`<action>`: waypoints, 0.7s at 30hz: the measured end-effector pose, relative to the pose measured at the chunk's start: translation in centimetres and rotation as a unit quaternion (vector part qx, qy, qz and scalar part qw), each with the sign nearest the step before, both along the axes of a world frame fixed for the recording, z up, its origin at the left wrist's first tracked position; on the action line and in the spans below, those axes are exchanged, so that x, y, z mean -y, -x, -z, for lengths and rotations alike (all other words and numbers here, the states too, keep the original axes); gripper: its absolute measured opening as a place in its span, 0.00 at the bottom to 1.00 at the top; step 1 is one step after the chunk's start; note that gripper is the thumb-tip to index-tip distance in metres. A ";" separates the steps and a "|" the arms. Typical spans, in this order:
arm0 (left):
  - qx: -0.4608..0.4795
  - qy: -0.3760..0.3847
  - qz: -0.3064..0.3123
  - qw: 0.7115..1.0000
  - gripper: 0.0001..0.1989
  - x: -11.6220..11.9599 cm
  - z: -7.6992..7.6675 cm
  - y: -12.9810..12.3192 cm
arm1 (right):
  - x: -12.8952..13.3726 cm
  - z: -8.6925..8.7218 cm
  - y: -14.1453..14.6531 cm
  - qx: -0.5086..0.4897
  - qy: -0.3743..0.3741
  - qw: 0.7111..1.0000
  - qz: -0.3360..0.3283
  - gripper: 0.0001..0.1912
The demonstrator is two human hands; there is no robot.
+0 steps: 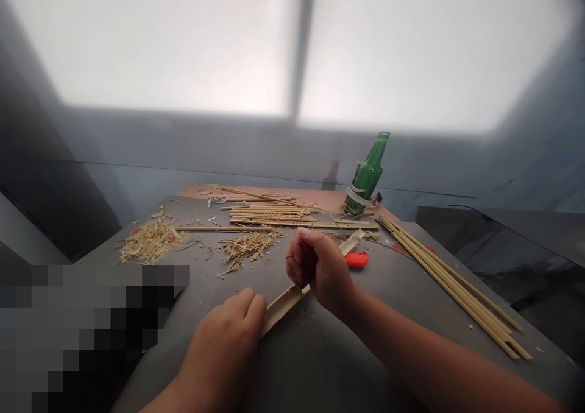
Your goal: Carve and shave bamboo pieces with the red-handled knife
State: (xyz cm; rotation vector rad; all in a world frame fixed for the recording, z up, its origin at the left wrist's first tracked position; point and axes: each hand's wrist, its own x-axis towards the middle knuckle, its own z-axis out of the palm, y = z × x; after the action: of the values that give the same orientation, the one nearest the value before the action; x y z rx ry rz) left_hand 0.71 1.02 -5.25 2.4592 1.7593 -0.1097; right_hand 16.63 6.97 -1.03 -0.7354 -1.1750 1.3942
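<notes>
A pale split strip [284,304], which looks like bamboo or cane, lies slantwise over the grey table. My left hand [228,328] is closed on its near end, and most of the fingers are hidden beneath the back of the hand. Over the middle of the strip, my right hand [322,267] makes a fist with the thumb on top. Something dark shows inside the fist, too shaded to name. The far end of the strip comes out beyond this hand. Just right of the fist lies a red plastic handle [357,259], partly hidden by the strip and hand.
A green glass bottle [368,175] leans at the back. Long pale sticks [450,285] lie along the right side, and a row of thinner sticks [269,215] lies at the back. Shavings [153,242] are heaped at the left, with another small pile [247,247] nearer the middle.
</notes>
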 end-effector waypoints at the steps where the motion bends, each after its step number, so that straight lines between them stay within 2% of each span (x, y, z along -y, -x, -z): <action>1: -0.006 0.002 -0.002 1.000 0.13 0.0 0.0 0.0 | 0.0 0.0 0.0 -0.001 0.001 1.000 -0.001 0.18; 15: -0.023 -0.023 0.018 0.999 0.16 0.4 -0.3 -0.2 | 0.4 -0.6 -0.1 -0.012 0.003 1.000 -0.006 0.19; 21: -0.013 -0.024 0.012 1.000 0.16 0.5 -0.2 -0.1 | 0.1 0.1 0.0 -0.001 0.016 1.000 -0.009 0.19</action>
State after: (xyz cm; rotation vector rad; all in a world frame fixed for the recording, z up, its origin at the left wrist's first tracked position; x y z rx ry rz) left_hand 0.76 0.53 -5.09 2.5243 1.7624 -0.1025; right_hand 16.63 6.92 -1.10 -0.7463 -1.1624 1.4322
